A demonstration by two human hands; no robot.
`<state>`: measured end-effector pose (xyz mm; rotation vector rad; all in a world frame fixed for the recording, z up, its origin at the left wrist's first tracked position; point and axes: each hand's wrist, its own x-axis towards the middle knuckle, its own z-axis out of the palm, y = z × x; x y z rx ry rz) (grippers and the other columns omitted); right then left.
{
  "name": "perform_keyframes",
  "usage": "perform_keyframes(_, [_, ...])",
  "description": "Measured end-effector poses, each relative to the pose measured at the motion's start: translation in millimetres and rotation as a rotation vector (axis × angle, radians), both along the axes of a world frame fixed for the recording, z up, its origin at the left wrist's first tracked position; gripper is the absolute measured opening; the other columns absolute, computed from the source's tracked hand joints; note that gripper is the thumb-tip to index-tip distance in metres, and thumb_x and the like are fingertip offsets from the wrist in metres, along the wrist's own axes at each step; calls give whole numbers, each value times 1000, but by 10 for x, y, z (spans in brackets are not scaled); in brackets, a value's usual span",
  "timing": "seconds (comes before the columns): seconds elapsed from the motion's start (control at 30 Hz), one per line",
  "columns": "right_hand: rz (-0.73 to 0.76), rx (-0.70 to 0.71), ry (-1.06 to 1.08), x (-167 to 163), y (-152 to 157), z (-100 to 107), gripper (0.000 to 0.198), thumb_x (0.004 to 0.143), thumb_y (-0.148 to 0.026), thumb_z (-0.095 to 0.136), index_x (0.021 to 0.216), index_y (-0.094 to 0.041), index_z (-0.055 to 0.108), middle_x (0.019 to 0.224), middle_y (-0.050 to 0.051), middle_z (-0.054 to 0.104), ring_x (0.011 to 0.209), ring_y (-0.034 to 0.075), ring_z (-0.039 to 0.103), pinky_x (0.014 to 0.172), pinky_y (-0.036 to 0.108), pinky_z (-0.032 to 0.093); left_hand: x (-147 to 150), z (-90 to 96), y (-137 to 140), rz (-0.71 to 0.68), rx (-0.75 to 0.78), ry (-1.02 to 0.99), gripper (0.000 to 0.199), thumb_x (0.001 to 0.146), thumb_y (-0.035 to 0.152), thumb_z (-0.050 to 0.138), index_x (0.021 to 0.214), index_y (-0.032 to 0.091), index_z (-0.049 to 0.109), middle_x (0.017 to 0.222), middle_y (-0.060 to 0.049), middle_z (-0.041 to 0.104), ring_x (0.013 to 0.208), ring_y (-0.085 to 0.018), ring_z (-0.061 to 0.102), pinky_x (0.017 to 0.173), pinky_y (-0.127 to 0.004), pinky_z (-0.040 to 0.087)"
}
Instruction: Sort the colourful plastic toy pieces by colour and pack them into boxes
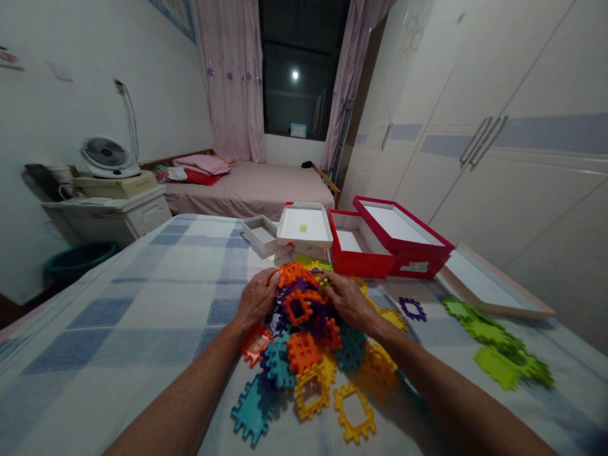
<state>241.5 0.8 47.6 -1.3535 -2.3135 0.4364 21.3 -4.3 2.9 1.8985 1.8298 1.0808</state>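
A heap of interlocking plastic building pieces lies on the checked cloth, with orange pieces (pixel 304 352), purple, teal pieces (pixel 253 410) and yellow pieces (pixel 355 415) mixed together. My left hand (pixel 259 294) rests against the heap's far left side, beside an orange piece (pixel 291 274); its fingertips are mostly hidden. On the far right side, my right hand (pixel 349 301) has its fingers closed around a small lime-green piece (pixel 324 285), partly covered by the fingers. Some pieces are square frames with open centres, others are solid plates.
Lime-green pieces (pixel 498 348) form a separate group at right, near a lone purple frame (pixel 413 309). Behind the heap stand a small grey box (pixel 261 234), a white lid (pixel 304 218), red boxes (pixel 363 263) and, farther right, a shallow tray (pixel 498 285).
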Motion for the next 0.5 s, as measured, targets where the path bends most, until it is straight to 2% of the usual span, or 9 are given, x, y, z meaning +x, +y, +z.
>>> perform_keyframes(0.07, [40, -14, -16, -25, 3, 59, 14, 88, -18, 40, 85, -17, 54, 75, 1, 58, 68, 13, 51, 64, 22, 32, -4, -4, 7, -4, -11, -11, 45, 92, 42, 26, 107, 19, 62, 112, -6, 66, 105, -20, 59, 94, -33, 43])
perform_keyframes(0.23, [-162, 65, -224, 2, 386, 191, 19, 88, -17, 38, 84, -13, 56, 84, 8, 59, 75, 15, 50, 66, 23, 32, -12, -4, 11, -4, -12, -25, 47, 91, 41, 24, 106, 18, 62, 110, -8, 66, 106, -21, 58, 96, -34, 42])
perform_keyframes(0.33, [-121, 21, -269, -64, 582, 147, 16, 83, -15, 44, 81, -12, 60, 91, 9, 60, 79, 15, 51, 68, 23, 34, -12, -4, 9, 2, -3, -28, 47, 91, 40, 23, 106, 16, 61, 110, -10, 66, 106, -21, 58, 95, -35, 42])
perform_keyframes(0.5, [-115, -59, -281, -259, 698, 22, 17, 77, -16, 49, 81, -13, 65, 94, 10, 60, 81, 17, 54, 66, 23, 37, -16, -25, 17, -5, 11, -12, 45, 92, 39, 24, 104, 17, 61, 109, -9, 66, 105, -21, 58, 95, -35, 42])
